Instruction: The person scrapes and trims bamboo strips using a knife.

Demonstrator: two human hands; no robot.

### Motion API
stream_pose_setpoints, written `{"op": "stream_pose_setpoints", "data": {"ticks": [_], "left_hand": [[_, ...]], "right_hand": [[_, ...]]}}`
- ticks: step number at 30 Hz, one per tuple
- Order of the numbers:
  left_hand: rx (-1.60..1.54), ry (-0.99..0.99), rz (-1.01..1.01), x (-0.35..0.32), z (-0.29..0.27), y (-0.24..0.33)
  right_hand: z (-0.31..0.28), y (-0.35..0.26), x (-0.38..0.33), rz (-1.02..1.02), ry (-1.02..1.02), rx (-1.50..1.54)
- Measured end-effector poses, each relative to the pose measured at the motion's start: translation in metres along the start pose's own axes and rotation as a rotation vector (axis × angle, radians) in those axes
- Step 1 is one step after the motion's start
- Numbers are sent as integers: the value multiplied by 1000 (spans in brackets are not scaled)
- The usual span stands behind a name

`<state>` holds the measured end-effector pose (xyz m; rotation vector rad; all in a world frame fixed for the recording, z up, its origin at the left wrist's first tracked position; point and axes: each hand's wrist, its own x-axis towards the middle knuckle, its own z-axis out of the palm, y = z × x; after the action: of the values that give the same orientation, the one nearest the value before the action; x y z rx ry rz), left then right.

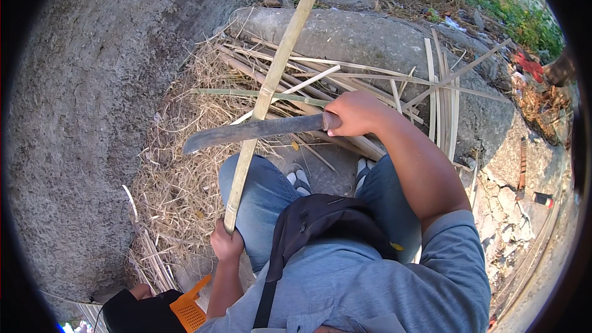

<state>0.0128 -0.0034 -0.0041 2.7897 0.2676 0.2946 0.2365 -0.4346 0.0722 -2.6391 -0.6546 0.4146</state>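
left hand (226,243): closed around bamboo strip (269,89) base, braced over knee for steadiness
right hand (353,114): clenched on machete (256,131) handle, blade laid across strip

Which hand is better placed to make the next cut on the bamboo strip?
Right, probably. The right hand holds the machete, its blade lying across the bamboo strip. The left hand grips the strip's near end, steadying it.
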Motion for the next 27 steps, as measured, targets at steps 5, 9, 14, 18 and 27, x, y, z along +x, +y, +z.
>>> {"op": "stream_pose_setpoints", "data": {"ticks": [5, 9, 14, 18, 27], "left_hand": [[-10, -18, -21, 0, 0, -1], [-20, -30, -36, 0, 0, -2], [2, -35, -29, 0, 0, -1], [26, -19, -27, 0, 2, -2], [-52, -16, -6, 2, 2, -2]], "right_hand": [[3, 3, 1, -32, 18, 2], [-1, -2, -1, -10, -8, 5], [1, 0, 1, 2, -28, -6], [0, -1, 1, 1, -29, -24], [8, 4, 4, -45, -2, -12]]}}
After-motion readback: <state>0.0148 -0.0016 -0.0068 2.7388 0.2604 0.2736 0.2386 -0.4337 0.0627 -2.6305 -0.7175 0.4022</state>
